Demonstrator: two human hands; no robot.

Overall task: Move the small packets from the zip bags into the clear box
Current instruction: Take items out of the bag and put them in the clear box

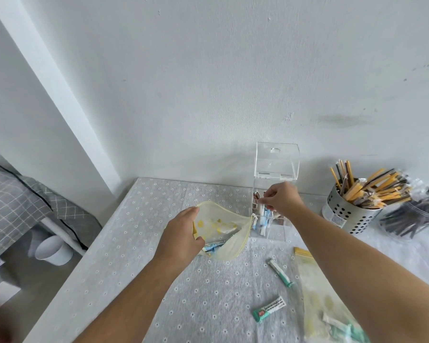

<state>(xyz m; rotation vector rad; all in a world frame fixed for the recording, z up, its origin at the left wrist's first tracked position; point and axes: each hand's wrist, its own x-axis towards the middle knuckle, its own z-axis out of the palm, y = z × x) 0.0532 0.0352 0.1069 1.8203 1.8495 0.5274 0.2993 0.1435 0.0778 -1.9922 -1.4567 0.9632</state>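
Note:
My left hand [181, 233] grips the near rim of an open yellow-edged zip bag [223, 226], which has blue packets lying at its bottom. Over the clear box [273, 194], whose lid stands up against the wall, my right hand [282, 198] pinches a small white packet [263, 200]. Several packets stand upright inside the box. Two green-and-white packets lie loose on the cloth: one [280, 272] near the middle, the other [269, 309] closer to me. A second zip bag [325, 305] with green packets lies flat under my right forearm.
A perforated metal cup [344, 214] full of yellow-wrapped sticks stands at the right, beside a clear container of dark utensils [416, 216]. The table has a grey daisy-print cloth [139, 256] and ends at the left; a white bin [52, 248] sits on the floor below.

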